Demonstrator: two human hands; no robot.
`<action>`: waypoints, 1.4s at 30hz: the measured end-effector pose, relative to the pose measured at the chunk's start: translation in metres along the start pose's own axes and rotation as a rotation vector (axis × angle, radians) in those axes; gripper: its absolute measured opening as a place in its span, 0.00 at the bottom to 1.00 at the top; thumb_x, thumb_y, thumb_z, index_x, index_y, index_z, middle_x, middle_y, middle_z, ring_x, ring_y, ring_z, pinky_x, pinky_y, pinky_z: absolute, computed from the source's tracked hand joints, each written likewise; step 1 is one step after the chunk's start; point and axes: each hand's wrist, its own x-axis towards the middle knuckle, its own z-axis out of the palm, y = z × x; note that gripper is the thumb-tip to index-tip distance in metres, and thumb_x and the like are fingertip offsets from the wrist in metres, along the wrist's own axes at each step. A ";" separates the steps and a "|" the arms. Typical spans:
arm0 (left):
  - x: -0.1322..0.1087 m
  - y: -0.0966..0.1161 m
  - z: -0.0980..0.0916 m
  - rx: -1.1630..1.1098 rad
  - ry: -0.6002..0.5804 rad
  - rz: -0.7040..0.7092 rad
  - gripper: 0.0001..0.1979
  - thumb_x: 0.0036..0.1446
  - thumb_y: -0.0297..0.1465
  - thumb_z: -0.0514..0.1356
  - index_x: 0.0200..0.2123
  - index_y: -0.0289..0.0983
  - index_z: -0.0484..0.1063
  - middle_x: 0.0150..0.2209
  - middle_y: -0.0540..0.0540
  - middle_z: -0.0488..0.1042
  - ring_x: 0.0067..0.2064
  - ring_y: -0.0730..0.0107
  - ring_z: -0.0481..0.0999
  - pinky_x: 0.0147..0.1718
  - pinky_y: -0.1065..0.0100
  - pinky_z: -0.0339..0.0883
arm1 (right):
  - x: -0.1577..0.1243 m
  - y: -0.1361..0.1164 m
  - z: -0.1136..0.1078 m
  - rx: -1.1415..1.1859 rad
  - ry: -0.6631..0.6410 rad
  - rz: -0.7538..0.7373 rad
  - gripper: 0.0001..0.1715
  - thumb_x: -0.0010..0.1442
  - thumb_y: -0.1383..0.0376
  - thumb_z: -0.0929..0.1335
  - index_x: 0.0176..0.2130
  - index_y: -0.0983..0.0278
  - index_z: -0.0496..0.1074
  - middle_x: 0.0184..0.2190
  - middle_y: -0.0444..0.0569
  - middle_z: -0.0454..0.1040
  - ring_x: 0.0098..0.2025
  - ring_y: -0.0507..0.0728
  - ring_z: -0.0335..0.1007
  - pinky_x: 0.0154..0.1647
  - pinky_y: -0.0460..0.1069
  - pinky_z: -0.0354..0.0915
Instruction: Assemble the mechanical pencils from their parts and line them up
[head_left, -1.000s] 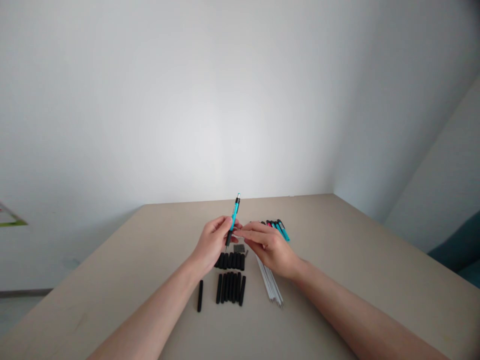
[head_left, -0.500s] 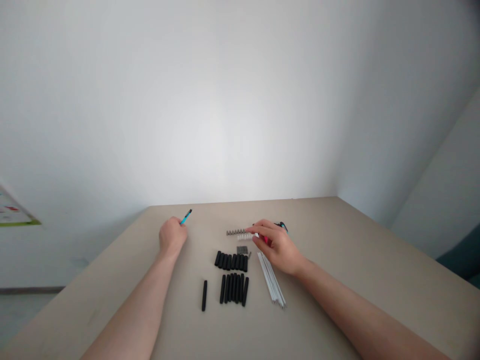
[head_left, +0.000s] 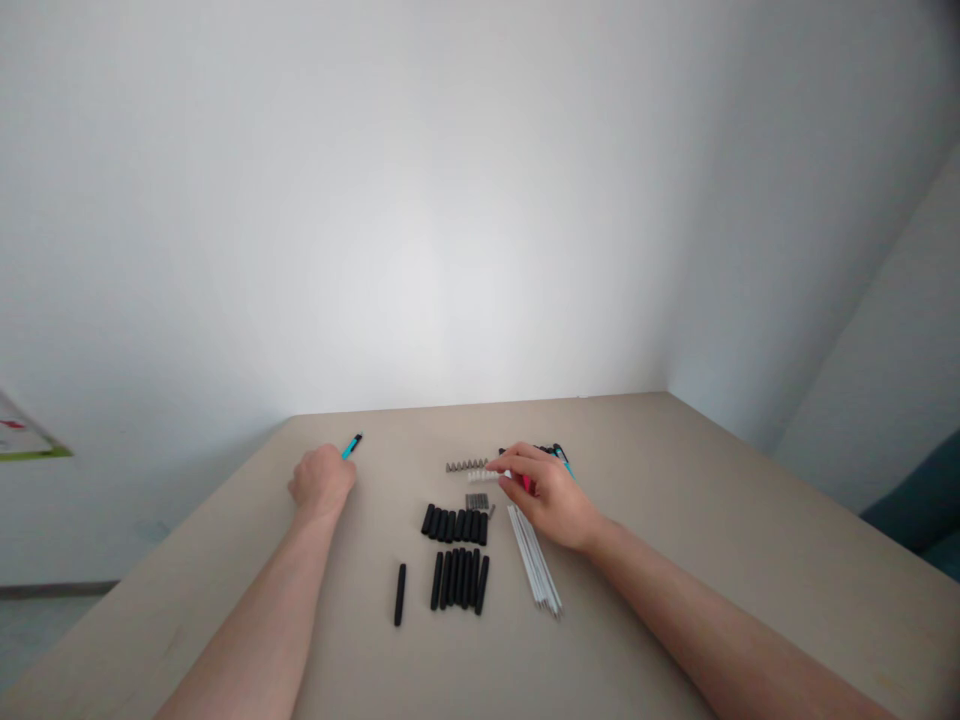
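Note:
My left hand (head_left: pixel 321 482) rests at the left of the beige table (head_left: pixel 675 520), closed round a teal pen (head_left: pixel 351 446) whose end sticks out past my knuckles. My right hand (head_left: pixel 546 492) lies near the table's middle, fingers curled, fingertips pinching at a row of small white parts (head_left: pixel 484 476); what they grip is too small to name. A red pen barrel (head_left: pixel 527 483) shows under this hand. Just beyond lies a row of small grey metal tips (head_left: pixel 465 465).
Two rows of black pen sleeves (head_left: pixel 456 524) lie nearer me, with one single black sleeve (head_left: pixel 400 594) apart at the left. A bundle of white refills (head_left: pixel 534 558) lies right of them. Small springs (head_left: pixel 477 500) sit above the sleeves. Coloured pens (head_left: pixel 559 453) lie behind my right hand.
My left hand has carried the teal pen from the middle out to the left and down onto the table. My right hand has dropped to the row of white parts.

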 end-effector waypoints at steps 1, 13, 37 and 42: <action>0.000 -0.001 0.000 0.007 0.000 -0.003 0.15 0.48 0.28 0.55 0.39 0.32 0.77 0.41 0.30 0.75 0.44 0.45 0.74 0.37 0.54 0.69 | 0.000 0.000 0.000 0.000 -0.003 0.002 0.15 0.60 0.72 0.63 0.45 0.62 0.74 0.37 0.50 0.71 0.36 0.54 0.68 0.41 0.50 0.64; 0.000 -0.004 -0.004 0.043 -0.042 -0.038 0.17 0.49 0.28 0.54 0.43 0.33 0.75 0.44 0.29 0.74 0.46 0.45 0.73 0.40 0.52 0.67 | -0.001 0.005 0.001 -0.050 -0.004 0.003 0.15 0.60 0.71 0.63 0.43 0.63 0.75 0.34 0.49 0.72 0.32 0.52 0.68 0.36 0.48 0.64; -0.049 0.046 -0.011 -0.468 0.141 0.875 0.10 0.55 0.26 0.54 0.37 0.36 0.74 0.38 0.44 0.73 0.42 0.65 0.71 0.46 0.65 0.64 | -0.002 0.051 -0.039 -0.582 0.007 0.971 0.15 0.52 0.62 0.64 0.36 0.68 0.76 0.35 0.64 0.77 0.40 0.67 0.75 0.34 0.53 0.65; -0.075 0.056 -0.016 -0.605 -0.103 1.192 0.09 0.57 0.24 0.54 0.34 0.38 0.75 0.35 0.46 0.74 0.41 0.68 0.72 0.44 0.66 0.65 | -0.002 0.049 -0.039 -0.597 -0.034 0.977 0.16 0.52 0.61 0.64 0.33 0.68 0.77 0.34 0.65 0.77 0.39 0.67 0.75 0.33 0.53 0.65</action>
